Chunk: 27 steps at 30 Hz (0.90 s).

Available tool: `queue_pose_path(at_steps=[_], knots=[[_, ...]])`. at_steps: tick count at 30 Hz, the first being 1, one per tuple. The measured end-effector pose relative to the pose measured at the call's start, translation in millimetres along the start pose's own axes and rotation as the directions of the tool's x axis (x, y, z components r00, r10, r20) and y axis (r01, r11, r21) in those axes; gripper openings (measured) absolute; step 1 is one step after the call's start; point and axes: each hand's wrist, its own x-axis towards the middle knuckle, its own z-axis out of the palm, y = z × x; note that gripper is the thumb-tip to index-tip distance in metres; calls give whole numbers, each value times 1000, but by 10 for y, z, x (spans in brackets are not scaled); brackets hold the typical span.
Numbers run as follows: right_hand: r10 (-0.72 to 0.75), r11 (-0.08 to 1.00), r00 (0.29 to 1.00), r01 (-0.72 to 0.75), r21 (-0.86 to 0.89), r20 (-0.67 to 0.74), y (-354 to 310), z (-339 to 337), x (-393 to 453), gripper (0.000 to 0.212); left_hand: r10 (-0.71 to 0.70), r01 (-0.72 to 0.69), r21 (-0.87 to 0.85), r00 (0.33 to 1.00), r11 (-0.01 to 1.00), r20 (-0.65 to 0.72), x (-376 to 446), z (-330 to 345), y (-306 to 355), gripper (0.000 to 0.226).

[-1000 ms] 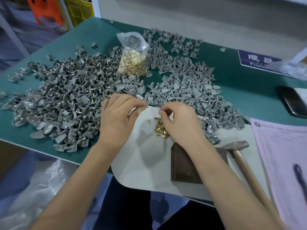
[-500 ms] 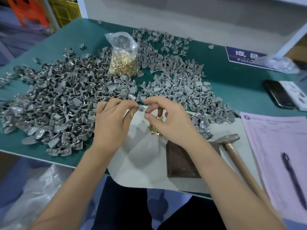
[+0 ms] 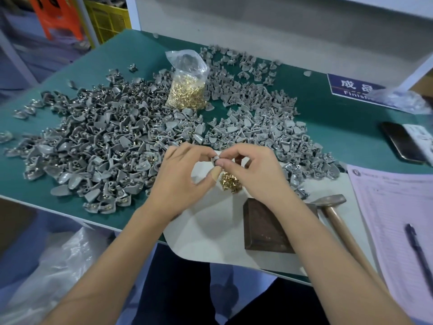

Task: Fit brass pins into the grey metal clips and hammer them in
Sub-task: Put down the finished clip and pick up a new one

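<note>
My left hand (image 3: 181,177) and my right hand (image 3: 254,172) meet above a white sheet (image 3: 206,235), and both pinch one small grey metal clip (image 3: 216,159) between their fingertips. A brass pin in that clip cannot be made out. Just below the clip lies a small heap of loose brass pins (image 3: 230,182) on the sheet. A broad pile of grey clips (image 3: 98,146) covers the green table (image 3: 346,127) to the left and behind. A clear bag of brass pins (image 3: 187,90) stands in the pile. A dark metal block (image 3: 264,226) and a wooden-handled hammer (image 3: 337,212) lie to the right.
A printed form (image 3: 398,226) with a pen (image 3: 419,252) lies at the right edge. A dark phone (image 3: 400,141) rests farther back, beside a blue label sign (image 3: 351,89). A white plastic bag (image 3: 46,277) hangs below the table's front edge.
My right hand has lifted off the loose pin heap and come up to meet my left hand at the clip. The camera has shifted a little.
</note>
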Motion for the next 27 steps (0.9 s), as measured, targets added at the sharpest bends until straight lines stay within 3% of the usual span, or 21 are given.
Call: queue_pose_path(at_steps=[2, 5, 9, 11, 13, 16, 20, 23, 27], knots=[[-10, 999, 1000, 10, -43, 5, 1, 0, -1, 14, -7, 9, 63, 999, 998, -41, 25, 8, -7, 24], [-17, 996, 999, 14, -89, -31, 1, 16, 4, 18, -14, 56, 304, 990, 951, -139, 135, 9, -57, 17], [40, 991, 994, -53, -125, -104, 21, 8, 11, 18, -241, 230, 603, 968, 764, -64, 316, 45, -174, 31], [69, 990, 990, -82, -111, -119, 26, 4, 12, 18, -303, 234, 641, 953, 731, -3, 413, 73, -212, 51], [81, 990, 991, -93, -102, -111, 29, 9, 12, 18, -260, 138, 652, 961, 745, 93, 527, 96, -240, 66], [105, 988, 990, -114, -101, -90, 50, -1, 23, 17, -217, 0, 631, 939, 776, 267, 757, 122, -299, 74], [90, 984, 995, -97, -152, -49, 45, 15, 22, 16, -248, -128, 629, 845, 767, 474, 1015, 131, -424, 76], [103, 981, 994, -108, -163, -38, 53, 8, 11, 15, -270, -151, 638, 815, 755, 513, 1069, 168, -498, 67], [118, 979, 993, -120, -163, -26, 67, 13, -5, 14, -260, -115, 646, 852, 754, 455, 1025, 167, -619, 56]])
